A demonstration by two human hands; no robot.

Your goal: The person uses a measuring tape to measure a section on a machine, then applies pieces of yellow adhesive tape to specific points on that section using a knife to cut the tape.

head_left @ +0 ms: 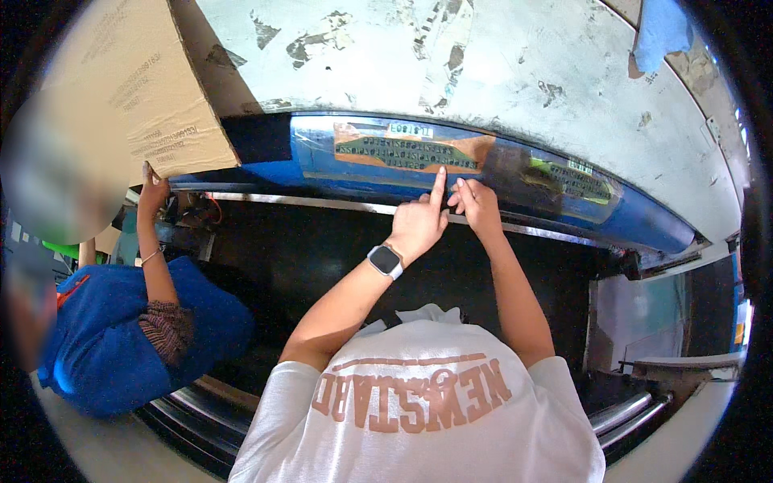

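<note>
A long blue cylinder (656, 217) runs across in front of me, carrying a brown and green printing plate (386, 149) with raised mirrored characters under clear film. My left hand (419, 221), with a watch on its wrist, holds nothing; its index finger is stretched out to the plate's lower edge, the other fingers bent. Just to the right, my right hand (478, 208) is closed with its fingers bent together near the same edge. Whatever they may pinch is too small to make out. A second green plate (584, 181) is on the cylinder farther right.
Beyond the cylinder lies a pale, scuffed metal surface (515, 56). At left, a person in blue (137, 338) has a hand (153, 193) on a large cardboard sheet (137, 80). A blue cloth (662, 36) lies far right. Metal rails (620, 414) run low behind me.
</note>
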